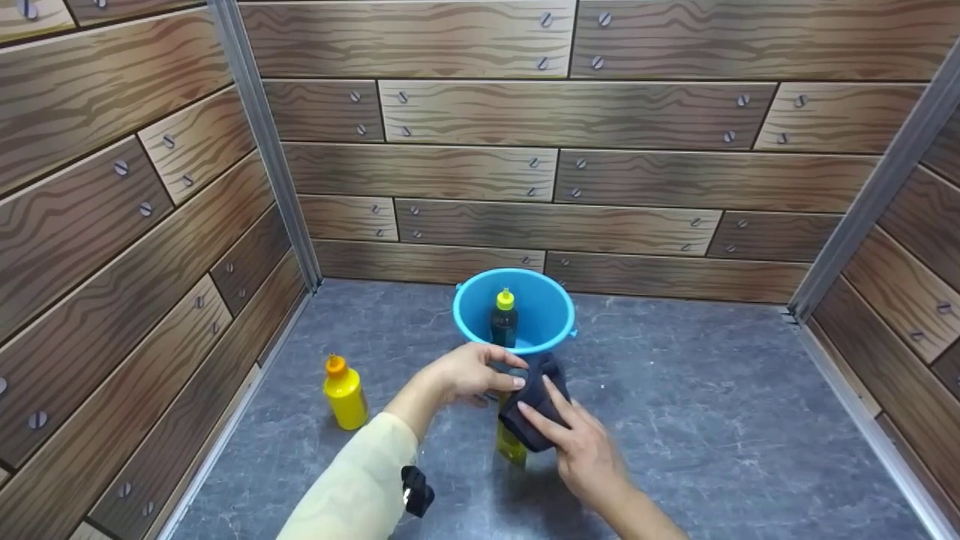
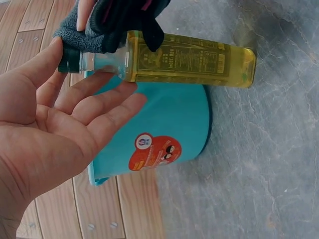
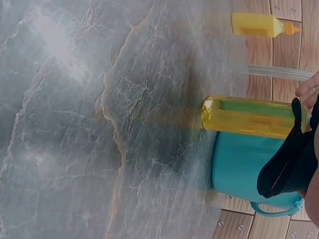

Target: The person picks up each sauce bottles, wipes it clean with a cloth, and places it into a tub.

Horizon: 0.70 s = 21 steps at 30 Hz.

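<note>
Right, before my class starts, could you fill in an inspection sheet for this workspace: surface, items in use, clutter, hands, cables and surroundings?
Surface: grey, marble-patterned surface.
Items in use: clear bottle of yellow liquid with a dark cap; dark cloth against its upper part.
Clutter: yellow bottle with orange cap, upright, off to the left; blue bucket beyond the hands, holding a dark bottle with a yellow cap.
Hands: left hand pinches the clear bottle's cap; right hand holds the cloth.
Cables: nothing seen.
Surroundings: plank-patterned walls on three sides; grey metal corner posts.
</note>
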Tool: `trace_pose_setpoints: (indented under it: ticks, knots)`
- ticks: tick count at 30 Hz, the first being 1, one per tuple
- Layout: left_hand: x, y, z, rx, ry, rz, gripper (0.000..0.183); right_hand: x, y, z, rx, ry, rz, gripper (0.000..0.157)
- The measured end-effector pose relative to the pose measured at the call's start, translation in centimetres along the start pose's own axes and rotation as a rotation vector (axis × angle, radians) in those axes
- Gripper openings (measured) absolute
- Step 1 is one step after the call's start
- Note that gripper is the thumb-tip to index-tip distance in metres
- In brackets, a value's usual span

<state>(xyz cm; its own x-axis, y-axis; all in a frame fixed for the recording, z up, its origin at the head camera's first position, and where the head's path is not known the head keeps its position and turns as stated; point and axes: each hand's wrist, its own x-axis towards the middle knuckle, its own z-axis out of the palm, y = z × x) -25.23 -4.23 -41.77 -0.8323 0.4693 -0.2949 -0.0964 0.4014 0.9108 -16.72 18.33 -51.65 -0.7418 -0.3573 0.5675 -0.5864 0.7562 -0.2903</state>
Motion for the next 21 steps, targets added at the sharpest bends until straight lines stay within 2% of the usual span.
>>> trace_pose_setpoints:
  ticks: [13, 17, 21]
  knots:
    - [0.0, 0.3, -0.5, -0.019, -0.030, -0.030, 0.028, 0.8, 0.0, 0.4, -0.005, -0.071, 0.007, 0.089]
    - [0.0, 0.4, -0.5, -0.024, -0.033, -0.030, 0.027, 0.8, 0.0, 0.7, 0.000, -0.058, -0.004, 0.088]
    - [0.1, 0.4, -0.4, -0.025, -0.022, -0.029, 0.024, 0.7, 0.3, 1.5, 0.009, -0.004, -0.044, 0.088]
